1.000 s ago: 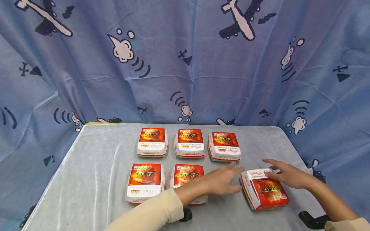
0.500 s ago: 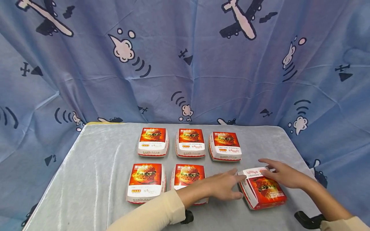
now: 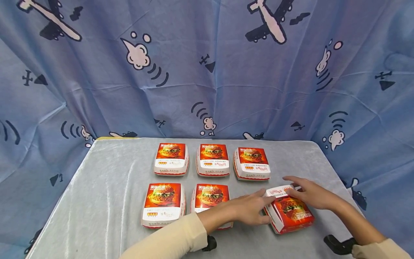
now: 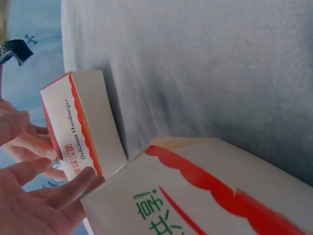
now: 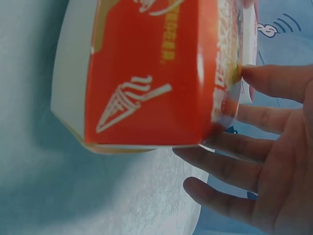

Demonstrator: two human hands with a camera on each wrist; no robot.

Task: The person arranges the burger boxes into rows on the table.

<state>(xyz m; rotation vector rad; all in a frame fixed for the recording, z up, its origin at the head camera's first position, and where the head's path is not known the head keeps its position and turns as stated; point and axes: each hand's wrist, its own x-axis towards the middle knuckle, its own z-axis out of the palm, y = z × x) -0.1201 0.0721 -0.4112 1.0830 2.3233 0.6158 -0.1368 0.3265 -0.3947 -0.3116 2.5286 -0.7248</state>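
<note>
A red and white burger box (image 3: pixel 292 212) lies turned on the table between my two hands, its printed picture upside down to me. The straight fingers of my left hand (image 3: pixel 250 208) reach its left side, with the forearm passing over another burger box (image 3: pixel 210 196). On the far right corner, my right hand (image 3: pixel 310 193) has its thumb at the lid and its fingers stretched along the side. The right wrist view shows the red end of the box (image 5: pixel 146 83) beside the fairly straight fingers (image 5: pixel 225 166).
Three matching burger boxes stand in the back row, the rightmost box (image 3: pixel 251 163) close beyond my left hand. Another burger box (image 3: pixel 163 205) sits front left. The grey cloth-covered table (image 3: pixel 87 201) ends at a blue patterned curtain (image 3: pixel 181 72).
The turned burger box has slid left, slightly away from me, toward my left hand. My right hand has moved left with it. My left hand shifted slightly nearer, then stayed; the other boxes stand still.
</note>
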